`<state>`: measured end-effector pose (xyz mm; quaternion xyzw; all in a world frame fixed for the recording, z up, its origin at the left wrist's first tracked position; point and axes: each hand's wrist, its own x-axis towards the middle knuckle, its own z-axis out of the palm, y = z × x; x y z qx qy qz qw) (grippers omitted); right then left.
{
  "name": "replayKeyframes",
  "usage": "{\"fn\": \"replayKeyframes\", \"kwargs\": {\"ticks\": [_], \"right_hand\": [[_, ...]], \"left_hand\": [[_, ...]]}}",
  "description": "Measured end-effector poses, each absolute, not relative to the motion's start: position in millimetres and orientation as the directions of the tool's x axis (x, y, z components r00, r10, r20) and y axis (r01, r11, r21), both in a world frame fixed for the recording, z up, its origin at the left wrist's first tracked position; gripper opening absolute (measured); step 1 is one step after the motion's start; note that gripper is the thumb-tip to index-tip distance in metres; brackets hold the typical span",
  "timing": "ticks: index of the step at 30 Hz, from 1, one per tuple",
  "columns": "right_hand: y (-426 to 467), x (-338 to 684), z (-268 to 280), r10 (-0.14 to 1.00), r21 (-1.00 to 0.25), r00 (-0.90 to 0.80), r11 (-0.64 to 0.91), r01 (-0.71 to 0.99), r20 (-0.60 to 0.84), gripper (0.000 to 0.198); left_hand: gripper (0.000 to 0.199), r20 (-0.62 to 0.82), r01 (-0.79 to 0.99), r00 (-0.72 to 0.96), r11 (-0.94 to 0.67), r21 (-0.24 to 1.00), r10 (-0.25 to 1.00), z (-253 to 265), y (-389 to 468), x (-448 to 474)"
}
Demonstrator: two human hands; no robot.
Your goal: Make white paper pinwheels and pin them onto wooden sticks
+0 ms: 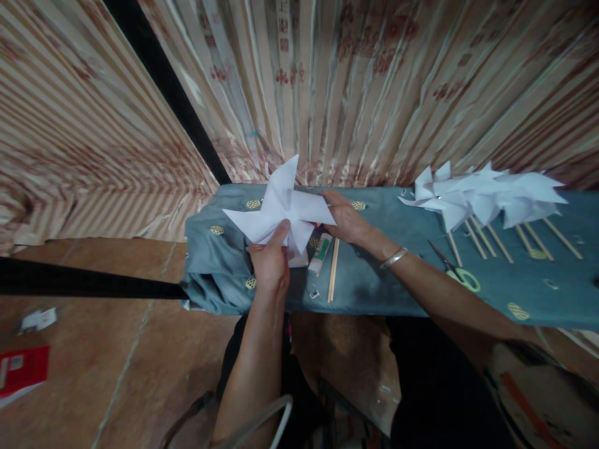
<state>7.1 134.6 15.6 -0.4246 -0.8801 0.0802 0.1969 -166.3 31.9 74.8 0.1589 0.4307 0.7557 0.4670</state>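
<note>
1. Red booklet (21, 371) lies on the brown floor at the lower left of the frame.
2. Just left of centre, my left hand (270, 262) grips the white paper pinwheel (281, 209) from below, thumb pressed on its front, above the grey-blue cloth (374, 280).
3. At centre, my right hand (346, 219) pinches the pinwheel's right blade; a silver bangle (393, 258) sits on that wrist.
4. Below the pinwheel lie a glue tube (321, 254) and a wooden stick (332, 269).
5. Right of centre, green-handled scissors (456, 271).
6. Upper right, finished pinwheels on sticks (486, 199) lie in a row.
</note>
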Motion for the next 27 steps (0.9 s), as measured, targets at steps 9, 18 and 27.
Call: {"fn": "replayKeyframes", "kwargs": {"ticks": [9, 18, 27], "right_hand": [[113, 18, 32, 0.804, -0.427, -0.446, 0.590, 0.686, 0.395, 0.009], [52, 94, -2, 0.937, -0.695, -0.122, 0.326, 0.640, 0.327, 0.014], [5, 142, -20, 0.942, -0.589, -0.122, 0.294, 0.753, 0.313, 0.015]], "left_hand": [[0.042, -0.130, -0.569, -0.498, -0.210, 0.795, 0.857, 71, 34, -163], [0.046, -0.137, -0.547, -0.461, -0.158, 0.822, 0.877, 68, 35, -145], [0.044, -0.152, -0.538, -0.340, -0.059, 0.841, 0.928, 59, 28, -105]]}}
